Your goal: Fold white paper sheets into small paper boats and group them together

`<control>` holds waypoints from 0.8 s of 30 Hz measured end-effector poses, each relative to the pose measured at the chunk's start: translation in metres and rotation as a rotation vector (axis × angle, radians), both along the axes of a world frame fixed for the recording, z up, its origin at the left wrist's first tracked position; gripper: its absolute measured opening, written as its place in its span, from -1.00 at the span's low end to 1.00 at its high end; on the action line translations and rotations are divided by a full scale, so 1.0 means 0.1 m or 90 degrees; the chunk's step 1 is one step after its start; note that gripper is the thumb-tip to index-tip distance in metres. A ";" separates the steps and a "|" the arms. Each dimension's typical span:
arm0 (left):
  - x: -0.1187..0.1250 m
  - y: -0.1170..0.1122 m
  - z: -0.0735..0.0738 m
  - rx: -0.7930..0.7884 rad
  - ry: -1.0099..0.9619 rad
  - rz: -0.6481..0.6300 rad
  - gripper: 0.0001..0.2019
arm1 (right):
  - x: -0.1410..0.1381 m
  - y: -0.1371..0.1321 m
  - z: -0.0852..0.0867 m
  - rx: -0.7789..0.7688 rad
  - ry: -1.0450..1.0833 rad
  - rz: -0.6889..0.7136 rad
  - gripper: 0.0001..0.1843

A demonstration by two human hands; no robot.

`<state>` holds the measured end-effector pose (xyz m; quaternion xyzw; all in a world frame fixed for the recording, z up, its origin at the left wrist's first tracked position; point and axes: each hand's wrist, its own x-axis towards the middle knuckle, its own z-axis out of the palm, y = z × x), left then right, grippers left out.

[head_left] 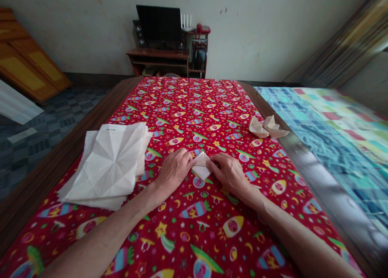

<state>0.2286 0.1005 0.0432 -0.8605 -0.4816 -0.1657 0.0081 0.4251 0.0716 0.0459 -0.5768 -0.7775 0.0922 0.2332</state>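
Table (57,159) w/ red rocket-print cloth. Paper stack (109,165) lies well left of folded paper (201,165). Left hand (176,171) & right hand (228,173) flank folded paper, fingertips clamped on its L/R edges. Two paper boats (268,127) sit right of it, further back.

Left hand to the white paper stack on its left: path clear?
Probably yes: only bare tablecloth lies between the left hand and the paper stack. That hand is pinching the folded paper with the right hand, though.
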 end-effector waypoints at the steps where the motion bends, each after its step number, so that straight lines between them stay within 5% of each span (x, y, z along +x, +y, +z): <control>1: 0.00 0.00 0.00 0.005 0.007 0.003 -0.80 | 0.00 0.01 0.00 0.003 -0.008 0.000 -0.74; 14: -0.01 0.00 -0.01 0.035 -0.028 0.004 -0.85 | -0.02 0.06 0.08 -0.024 -0.100 -0.016 -0.77; 20: -0.02 -0.22 0.01 0.040 -0.021 -0.200 -0.59 | -0.01 0.08 0.05 -0.006 -0.102 -0.009 -0.76; 24: -0.04 -0.34 -0.02 -0.030 0.025 -0.196 -0.52 | -0.01 0.06 0.03 0.005 -0.091 0.000 -0.77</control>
